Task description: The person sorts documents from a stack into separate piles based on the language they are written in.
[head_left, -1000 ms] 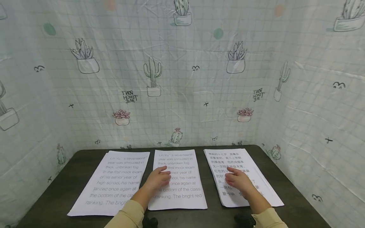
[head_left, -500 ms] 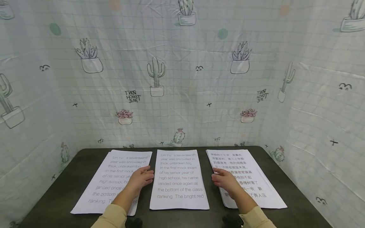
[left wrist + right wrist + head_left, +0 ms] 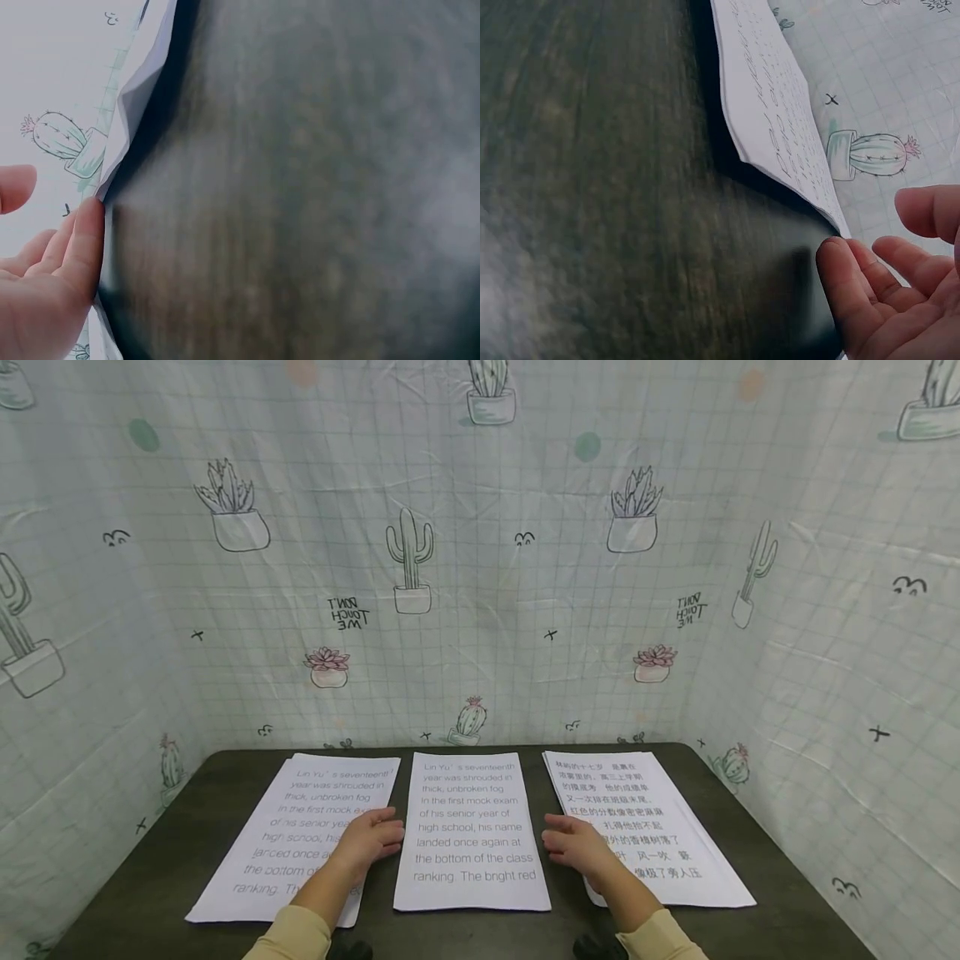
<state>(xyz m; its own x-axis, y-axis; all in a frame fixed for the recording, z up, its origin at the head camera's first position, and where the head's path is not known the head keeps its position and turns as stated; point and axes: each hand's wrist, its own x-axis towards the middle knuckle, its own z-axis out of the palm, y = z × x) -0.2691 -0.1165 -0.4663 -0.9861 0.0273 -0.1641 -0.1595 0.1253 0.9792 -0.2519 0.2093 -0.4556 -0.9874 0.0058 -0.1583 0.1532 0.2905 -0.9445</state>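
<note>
Three paper stacks lie side by side on the dark table. The middle stack [image 3: 471, 827] has large English print. My left hand [image 3: 363, 842] is at its left side, overlapping the right part of the left stack [image 3: 247, 852], also in English. At its right side my right hand [image 3: 577, 843] overlaps the left edge of the right stack [image 3: 690, 827], printed in Chinese. Both hands hold nothing, fingers relaxed and turned toward the middle stack. In the wrist views, the left fingers [image 3: 84, 247] and right fingers [image 3: 847, 274] appear low over the table, close to paper edges.
A dark wood-grain table [image 3: 480, 935] carries the stacks. Behind and on both sides hangs a pale grid curtain [image 3: 480, 568] with cactus drawings. Dark round objects [image 3: 596, 947] show under the wrists at the bottom edge of the head view.
My left hand has moved left off the middle stack to its left side. My right hand has moved left from over the Chinese pages toward the middle stack. The head view has shifted slightly.
</note>
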